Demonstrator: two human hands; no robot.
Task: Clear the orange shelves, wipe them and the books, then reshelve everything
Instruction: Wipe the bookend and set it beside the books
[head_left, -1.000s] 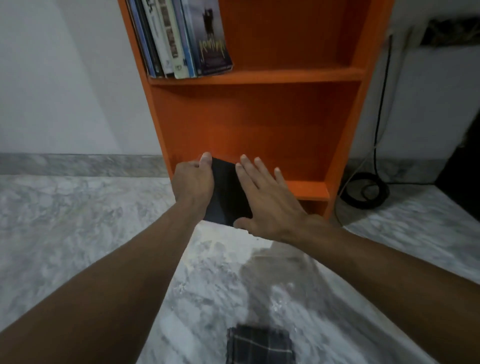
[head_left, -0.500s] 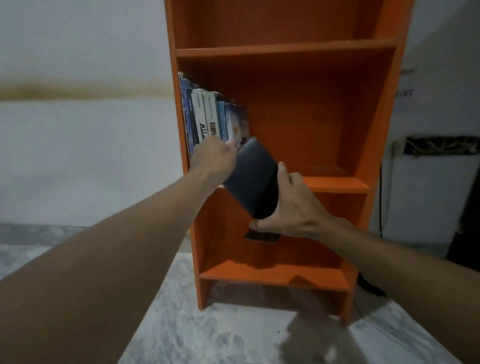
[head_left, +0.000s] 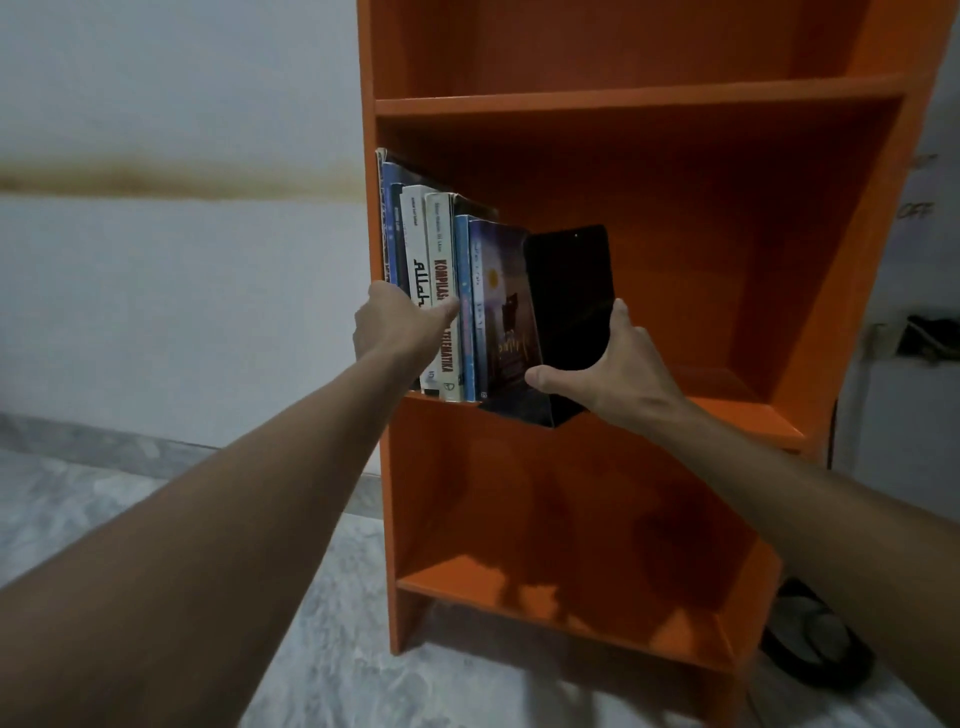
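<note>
the orange shelves fill the right of the view, a tall unit standing on a pale marbled floor, and only the middle shelf carries anything. a row of books stands at its left end, spines outward, leaning a little against the side wall. at the right end of that row is the black book, thin and dark. its long axis runs nearly upright, the top tipped slightly to the right, and its lower corner hangs out past the front edge of the shelf. the right hand has it, thumb hooked under the bottom edge and fingers wrapped up its right side, a firm grasp. the left hand is set against the spines of the row. its fingers are tucked behind the back of the hand, so i cannot tell whether they clutch a book or only press. the right hand is the nearer one, and by my reading the book wants sliding straight back and left, flush beside the last cover.
</note>
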